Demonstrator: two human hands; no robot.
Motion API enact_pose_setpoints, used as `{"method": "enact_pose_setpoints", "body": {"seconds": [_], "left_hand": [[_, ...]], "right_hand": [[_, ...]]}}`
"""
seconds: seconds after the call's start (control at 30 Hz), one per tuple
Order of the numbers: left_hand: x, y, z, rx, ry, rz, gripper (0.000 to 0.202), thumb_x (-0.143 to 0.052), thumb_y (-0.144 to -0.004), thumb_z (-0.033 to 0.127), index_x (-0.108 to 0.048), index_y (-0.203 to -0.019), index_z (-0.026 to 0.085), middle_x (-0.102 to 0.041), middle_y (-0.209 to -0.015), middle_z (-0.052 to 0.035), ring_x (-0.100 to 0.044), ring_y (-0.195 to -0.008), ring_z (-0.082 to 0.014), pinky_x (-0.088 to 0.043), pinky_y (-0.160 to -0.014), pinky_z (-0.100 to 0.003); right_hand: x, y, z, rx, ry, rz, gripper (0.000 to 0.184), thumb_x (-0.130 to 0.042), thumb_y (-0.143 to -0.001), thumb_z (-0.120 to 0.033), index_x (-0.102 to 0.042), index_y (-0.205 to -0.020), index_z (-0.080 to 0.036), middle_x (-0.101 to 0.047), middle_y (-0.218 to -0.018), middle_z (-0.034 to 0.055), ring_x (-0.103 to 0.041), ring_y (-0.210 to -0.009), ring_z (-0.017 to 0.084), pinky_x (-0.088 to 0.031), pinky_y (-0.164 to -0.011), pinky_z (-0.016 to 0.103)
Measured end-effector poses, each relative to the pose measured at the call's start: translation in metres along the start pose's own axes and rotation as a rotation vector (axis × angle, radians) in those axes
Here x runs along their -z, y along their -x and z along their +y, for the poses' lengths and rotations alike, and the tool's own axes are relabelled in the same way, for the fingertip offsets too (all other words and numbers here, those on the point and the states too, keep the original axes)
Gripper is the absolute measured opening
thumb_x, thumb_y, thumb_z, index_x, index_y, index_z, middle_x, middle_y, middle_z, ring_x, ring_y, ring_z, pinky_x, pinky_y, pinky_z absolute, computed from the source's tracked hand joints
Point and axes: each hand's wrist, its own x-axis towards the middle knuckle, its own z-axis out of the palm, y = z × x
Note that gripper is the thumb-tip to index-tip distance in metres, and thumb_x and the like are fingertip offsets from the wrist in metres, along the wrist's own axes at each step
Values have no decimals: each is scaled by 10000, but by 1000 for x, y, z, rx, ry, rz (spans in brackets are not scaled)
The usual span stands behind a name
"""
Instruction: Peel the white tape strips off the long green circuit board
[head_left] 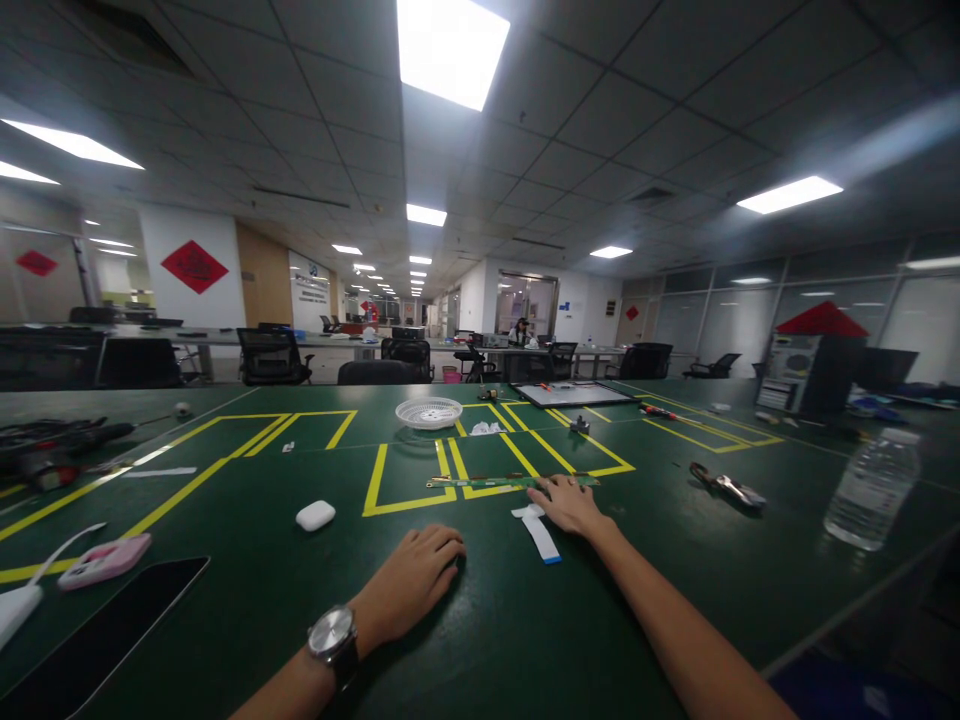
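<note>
My left hand (pixel 411 578), with a wristwatch (pixel 333 636) on its wrist, rests on the green table (pixel 247 590) with its fingers curled under and nothing visible in them. My right hand (pixel 571 503) lies flat, fingers stretched out, its tips touching a long thin green strip (pixel 495 482) that lies across the yellow tape lines. A white ribbon cable with a blue end (pixel 538 532) lies just left of that hand.
A white earbud case (pixel 315 515), pink device (pixel 103 560) and dark tablet (pixel 97 640) lie left. White basket (pixel 428 412) and flat panel (pixel 574 393) sit farther back. Pliers (pixel 727 485) and a water bottle (pixel 872 490) are right. A person sits far off.
</note>
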Motion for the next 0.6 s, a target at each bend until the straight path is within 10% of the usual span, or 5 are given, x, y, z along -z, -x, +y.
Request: {"method": "enact_pose_setpoints", "body": {"seconds": [0.3,0.6], "left_hand": [[-3,-1,-4,-64,-76,47,239,-463,-964,136,-594,-1139,232,-595,-1260,-65,-534,-1160,-239,-420,-947,-402],[15,-5,1,-16,6,153,249,-418,-980,140,-612,-1119,211,-632,-1208,-62,-559,-1139,-234,-435,-989,-419]], "right_hand": [[1,1,-6,44,18,2,696,-233,-924,-710,-530,-1396,-293,-461,-1449,142,-376,-1351,365,-233,-1076,584],[6,12,-29,384,-97,-23,526,-306,-975,-586,-596,-1297,-288,-515,-1432,83,-427,-1329,295,-218,-1105,566]]}}
